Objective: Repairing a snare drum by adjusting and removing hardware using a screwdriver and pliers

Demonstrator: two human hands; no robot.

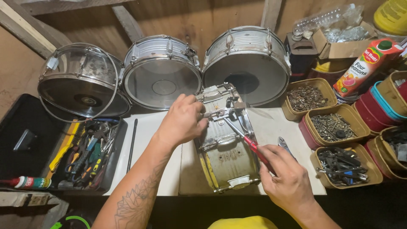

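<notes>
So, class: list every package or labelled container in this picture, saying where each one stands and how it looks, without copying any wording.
Juice carton: far right, leaning; tall, red and orange with a green cap.
Cardboard box: top right, behind the carton; brown, open, holding clear plastic.
Tube: lower left edge, lying flat; red, white and green.
Yellow container: top right corner; rounded, partly cut off.
No screens or signs in view.

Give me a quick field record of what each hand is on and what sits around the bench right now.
left hand: steadying the dented silver metal snare drum lying on its side, at its top hardware
right hand: gripping red-handled pliers, tips at the drum's shell fitting
behind: three silver drums leaning on the wooden wall
left side: black tray of hand tools
right side: tan plastic tubs of screws and metal parts
</notes>
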